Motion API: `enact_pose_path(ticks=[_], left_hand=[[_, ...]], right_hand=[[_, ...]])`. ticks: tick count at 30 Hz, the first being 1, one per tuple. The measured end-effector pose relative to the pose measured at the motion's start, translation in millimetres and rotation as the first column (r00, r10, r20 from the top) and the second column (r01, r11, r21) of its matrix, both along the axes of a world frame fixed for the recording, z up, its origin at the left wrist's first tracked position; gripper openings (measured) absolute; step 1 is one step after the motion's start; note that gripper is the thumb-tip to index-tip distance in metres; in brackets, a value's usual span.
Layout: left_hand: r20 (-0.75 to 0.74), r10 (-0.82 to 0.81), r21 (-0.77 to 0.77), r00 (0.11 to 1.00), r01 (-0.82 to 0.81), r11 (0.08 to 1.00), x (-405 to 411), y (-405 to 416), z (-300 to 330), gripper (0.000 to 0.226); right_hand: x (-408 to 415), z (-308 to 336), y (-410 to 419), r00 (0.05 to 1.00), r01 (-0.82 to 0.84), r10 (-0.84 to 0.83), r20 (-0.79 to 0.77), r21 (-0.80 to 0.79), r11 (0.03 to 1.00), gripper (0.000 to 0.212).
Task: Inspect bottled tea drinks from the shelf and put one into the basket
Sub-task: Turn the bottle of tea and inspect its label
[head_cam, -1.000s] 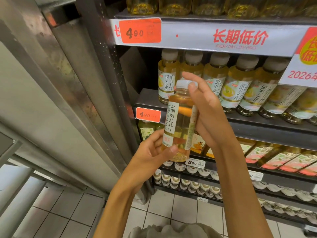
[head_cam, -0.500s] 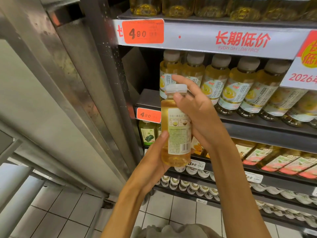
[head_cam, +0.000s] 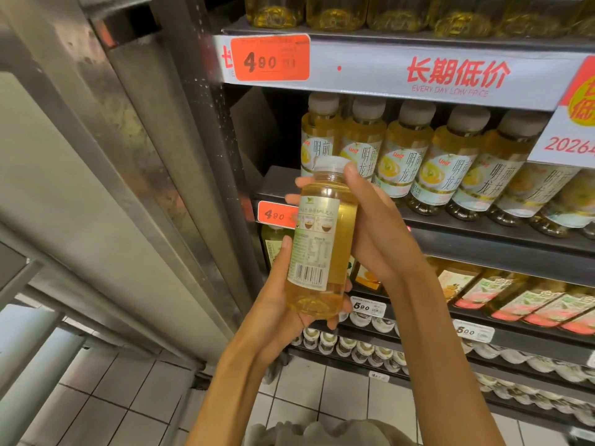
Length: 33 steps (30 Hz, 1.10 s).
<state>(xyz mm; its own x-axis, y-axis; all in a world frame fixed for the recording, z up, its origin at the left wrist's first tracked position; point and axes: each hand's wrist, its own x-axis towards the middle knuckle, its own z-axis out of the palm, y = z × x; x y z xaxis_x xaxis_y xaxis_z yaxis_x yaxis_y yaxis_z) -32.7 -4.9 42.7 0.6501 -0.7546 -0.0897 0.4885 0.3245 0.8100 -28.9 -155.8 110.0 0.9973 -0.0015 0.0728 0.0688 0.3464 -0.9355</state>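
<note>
Both hands hold one bottle of yellow tea (head_cam: 322,239) upright in front of the shelf, its white cap on top and its back label with barcode facing me. My left hand (head_cam: 280,304) grips the bottle's base, fingers curled under it. My right hand (head_cam: 376,233) wraps round the upper body from the right, thumb by the cap and fingertips showing on the bottle's left side. A row of the same tea bottles (head_cam: 409,162) stands on the shelf (head_cam: 483,233) just behind. No basket is in view.
A steel pillar (head_cam: 135,175) rises at left beside the shelving. Orange price tags (head_cam: 272,57) sit on the shelf edges. Other bottled drinks (head_cam: 521,300) lie on the lower shelf, small cups (head_cam: 351,347) below them. White tiled floor (head_cam: 122,403) lies underneath.
The bottle has been turned about its upright axis, from the front label with large characters to the back label with the barcode. Both hands shifted their hold round it and kept it in place.
</note>
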Motion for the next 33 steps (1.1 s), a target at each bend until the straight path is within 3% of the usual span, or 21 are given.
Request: enact_pose_path(ticks=[4,7,11,14,21,27,33], left_hand=[[0.121,0.085,0.142,0.989,-0.102,0.985,2.9,-0.5,-3.7,0.069],[0.24,0.155,0.227,0.958,-0.211,0.951,2.6,-3.7,-3.1,0.065],[0.301,0.188,0.288,0.935,-0.277,0.917,0.0,-8.8,0.8,0.072],[0.27,0.207,0.261,0.94,-0.279,0.924,-0.1,-8.7,0.1,0.073],[0.048,0.08,0.086,0.996,-0.084,0.993,-4.9,-9.4,2.7,0.064],[0.201,0.184,0.276,0.962,-0.236,0.932,-4.5,-11.2,7.4,0.062],[0.336,0.176,0.355,0.925,-0.297,0.886,-8.0,-13.9,17.2,0.064]], right_hand=[[-1.0,1.4,-2.4,0.998,0.029,-0.027,0.063,-0.038,0.999,0.035],[-1.4,4.1,-1.5,0.989,0.119,-0.109,0.1,-0.105,0.987,0.036],[-3.0,3.9,0.7,0.982,0.164,-0.156,0.104,-0.078,0.983,0.034],[-3.0,4.3,-2.3,0.988,0.126,-0.122,0.089,-0.032,0.992,0.037],[-1.8,-3.3,-3.2,0.995,-0.048,0.038,0.092,0.114,0.992,0.045],[-3.4,1.4,-6.2,0.991,0.036,-0.044,0.125,0.07,0.997,0.044],[-6.2,0.3,-6.4,0.986,0.119,-0.12,0.119,0.019,0.993,0.042]])
